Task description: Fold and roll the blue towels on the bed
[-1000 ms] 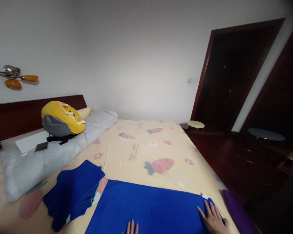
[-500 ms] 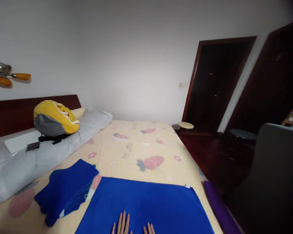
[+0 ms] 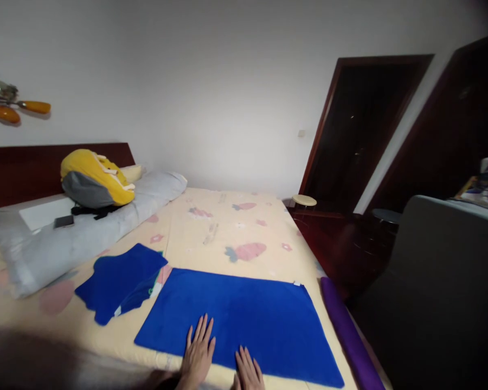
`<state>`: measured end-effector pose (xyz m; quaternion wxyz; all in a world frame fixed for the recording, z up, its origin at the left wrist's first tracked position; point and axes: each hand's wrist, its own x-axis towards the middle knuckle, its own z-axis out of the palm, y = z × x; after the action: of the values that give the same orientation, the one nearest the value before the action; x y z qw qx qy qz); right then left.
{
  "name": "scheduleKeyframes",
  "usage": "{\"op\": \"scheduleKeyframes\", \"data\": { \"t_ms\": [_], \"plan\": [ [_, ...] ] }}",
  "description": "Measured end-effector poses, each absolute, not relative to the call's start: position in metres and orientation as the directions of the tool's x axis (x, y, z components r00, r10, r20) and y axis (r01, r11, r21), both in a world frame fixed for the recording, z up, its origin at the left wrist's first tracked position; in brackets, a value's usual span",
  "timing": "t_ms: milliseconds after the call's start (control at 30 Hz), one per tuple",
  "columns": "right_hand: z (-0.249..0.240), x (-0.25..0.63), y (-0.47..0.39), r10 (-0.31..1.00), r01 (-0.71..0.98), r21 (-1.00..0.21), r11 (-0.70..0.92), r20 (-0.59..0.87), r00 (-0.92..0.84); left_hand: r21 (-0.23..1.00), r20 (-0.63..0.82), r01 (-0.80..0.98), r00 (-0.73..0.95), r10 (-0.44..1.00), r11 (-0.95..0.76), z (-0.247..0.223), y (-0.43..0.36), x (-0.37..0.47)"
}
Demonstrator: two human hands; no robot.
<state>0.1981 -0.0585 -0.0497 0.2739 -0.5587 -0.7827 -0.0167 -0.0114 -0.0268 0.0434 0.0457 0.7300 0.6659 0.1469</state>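
A blue cloth lies spread flat on the bed, with a small white tag at its far right corner. My left hand rests palm down on the cloth's near part, fingers apart and pointing forward. To its right, my right hand lies flat at the near edge of the same cloth, fingers stretched out and holding nothing. A second blue cloth, crumpled, lies to the left, its green-trimmed side partly showing.
The patterned bed sheet surrounds both cloths. A purple roll lies along the bed's right edge, beside a grey chair back. At the left are a yellow backpack, a phone and a long grey pillow.
The view has tilted down, so things sit higher in the picture. More of both hands and the near edge of the spread cloth now show.
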Motion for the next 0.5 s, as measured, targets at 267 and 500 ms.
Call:
{"op": "scheduleKeyframes", "data": {
  "t_ms": [267,500],
  "plan": [
    [0.023,0.204,-0.089,0.911,0.805,-0.444,0.394,0.307,-0.276,0.203,0.180,0.959,0.161,0.970,-0.196,0.044,-0.042,-0.021],
    [0.040,0.193,-0.093,0.951,0.608,-0.773,0.181,0.295,0.092,0.231,0.138,0.954,0.163,0.977,-0.192,0.043,-0.041,-0.021]
  ]
}}
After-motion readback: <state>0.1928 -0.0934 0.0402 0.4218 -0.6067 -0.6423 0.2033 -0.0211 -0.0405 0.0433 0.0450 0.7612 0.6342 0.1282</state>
